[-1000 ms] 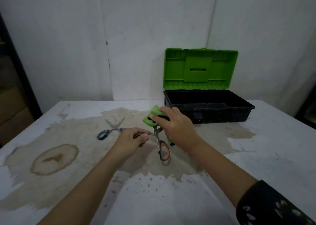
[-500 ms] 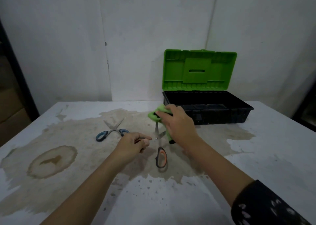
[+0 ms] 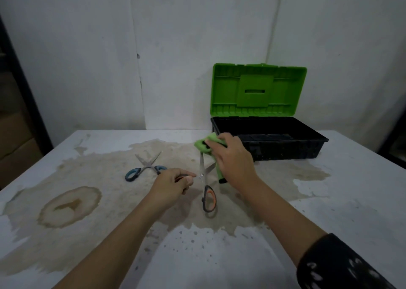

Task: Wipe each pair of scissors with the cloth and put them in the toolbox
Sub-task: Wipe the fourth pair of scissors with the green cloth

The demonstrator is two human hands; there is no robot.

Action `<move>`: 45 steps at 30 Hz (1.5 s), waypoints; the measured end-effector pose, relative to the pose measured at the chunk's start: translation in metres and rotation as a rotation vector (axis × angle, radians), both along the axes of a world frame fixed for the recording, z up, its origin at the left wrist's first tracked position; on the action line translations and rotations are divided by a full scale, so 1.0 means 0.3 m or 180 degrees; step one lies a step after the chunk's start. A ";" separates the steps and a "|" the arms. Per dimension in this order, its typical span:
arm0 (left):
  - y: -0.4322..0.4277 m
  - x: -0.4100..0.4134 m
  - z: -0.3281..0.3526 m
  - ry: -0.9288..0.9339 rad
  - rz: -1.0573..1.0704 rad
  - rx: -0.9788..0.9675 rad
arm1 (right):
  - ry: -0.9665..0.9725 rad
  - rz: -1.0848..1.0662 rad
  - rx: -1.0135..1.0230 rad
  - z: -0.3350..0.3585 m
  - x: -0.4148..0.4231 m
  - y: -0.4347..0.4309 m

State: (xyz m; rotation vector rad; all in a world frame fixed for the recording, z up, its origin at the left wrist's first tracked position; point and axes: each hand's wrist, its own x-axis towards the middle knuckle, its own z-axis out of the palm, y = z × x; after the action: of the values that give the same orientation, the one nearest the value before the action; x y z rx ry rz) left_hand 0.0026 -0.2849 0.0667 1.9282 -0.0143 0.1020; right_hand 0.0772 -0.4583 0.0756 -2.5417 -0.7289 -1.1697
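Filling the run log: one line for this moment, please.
step: wiping | left hand: holds orange scissors by handle | right hand: grips cloth on blade | blue scissors: lying on table | toolbox: open

Pinching one handle of orange-handled scissors (image 3: 201,175) with left hand (image 3: 173,184), gripping green cloth (image 3: 204,146) around one blade with right hand (image 3: 232,159), over counter (image 3: 329,211).

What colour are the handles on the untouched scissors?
Blue and dark grey plastic handles, clearest in the head view.
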 end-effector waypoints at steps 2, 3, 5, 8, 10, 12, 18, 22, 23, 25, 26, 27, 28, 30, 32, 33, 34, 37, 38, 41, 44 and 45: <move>0.008 0.004 0.005 -0.0015 0.0135 -0.0035 | 0.0103 -0.0123 0.0297 0.023 0.009 -0.015; 0.014 0.008 0.011 -0.0023 0.0212 -0.0082 | 0.0050 -0.0117 0.0407 0.024 -0.001 -0.020; 0.026 0.019 0.023 -0.0045 0.0336 -0.0156 | -0.0076 0.0099 0.0347 0.001 -0.054 -0.024; 0.015 0.021 0.034 -0.0063 0.0277 -0.0142 | -0.0271 0.0264 -0.0187 -0.077 -0.114 -0.026; 0.000 0.014 0.022 -0.0052 0.0207 -0.0161 | -0.0183 0.0122 -0.0184 -0.095 -0.085 -0.046; -0.004 0.006 0.005 -0.0038 0.0186 -0.0166 | -0.0104 -0.0119 -0.0079 -0.076 -0.040 -0.074; 0.005 0.015 0.012 -0.0036 0.0345 -0.0182 | -0.0222 -0.0112 0.0337 -0.025 -0.065 -0.077; -0.004 0.015 0.024 -0.0107 0.0275 -0.0073 | -0.0375 0.0157 -0.0254 -0.075 -0.102 -0.029; -0.002 0.010 0.021 -0.0112 0.0257 -0.0053 | -0.0325 0.0096 -0.0282 -0.080 -0.083 -0.035; 0.009 0.000 0.011 -0.0096 0.0225 -0.0034 | -0.0201 -0.0140 -0.0146 -0.069 -0.036 -0.059; 0.015 -0.003 0.005 -0.0080 0.0225 -0.0022 | -0.0120 -0.0273 -0.0027 -0.054 -0.019 -0.073; 0.021 -0.004 0.002 -0.0072 0.0254 -0.0001 | -0.0054 -0.0376 0.0107 -0.039 -0.007 -0.086; 0.026 -0.004 0.001 -0.0081 0.0307 0.0013 | -0.0029 -0.0422 0.0241 -0.027 -0.005 -0.093; 0.030 0.001 0.010 -0.0112 0.0413 0.0008 | -0.0151 -0.0285 0.0392 -0.011 -0.036 -0.079; 0.022 0.008 0.026 -0.0114 0.0413 0.0033 | -0.0322 0.0096 0.0200 -0.021 -0.091 -0.033; 0.015 0.010 0.033 -0.0114 0.0374 0.0057 | -0.0418 0.0310 -0.0029 -0.034 -0.113 -0.010; 0.008 0.009 0.039 -0.0115 0.0328 0.0083 | -0.0511 0.0465 -0.0238 -0.049 -0.121 0.007; 0.014 0.000 0.042 -0.0093 0.0217 0.0016 | -0.0627 0.0561 -0.0411 -0.050 -0.084 0.013; 0.023 -0.005 0.039 -0.0084 0.0182 -0.0027 | -0.0587 0.0497 -0.0435 -0.037 -0.063 0.010; 0.052 -0.014 0.032 -0.0077 0.0158 0.0018 | -0.0340 0.0079 -0.0462 0.014 -0.001 0.010; 0.060 -0.013 0.034 -0.0070 0.0218 0.0027 | -0.0192 -0.0116 -0.0062 0.068 0.022 0.002; 0.060 -0.010 0.035 -0.0074 0.0253 0.0039 | -0.0223 -0.0038 0.0064 0.077 0.008 0.007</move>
State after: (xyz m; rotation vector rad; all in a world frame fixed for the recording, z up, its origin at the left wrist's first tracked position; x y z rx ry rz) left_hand -0.0004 -0.2668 0.0771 1.9402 0.0464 0.1778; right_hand 0.0796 -0.4563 0.0988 -2.5032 -0.7152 -1.2693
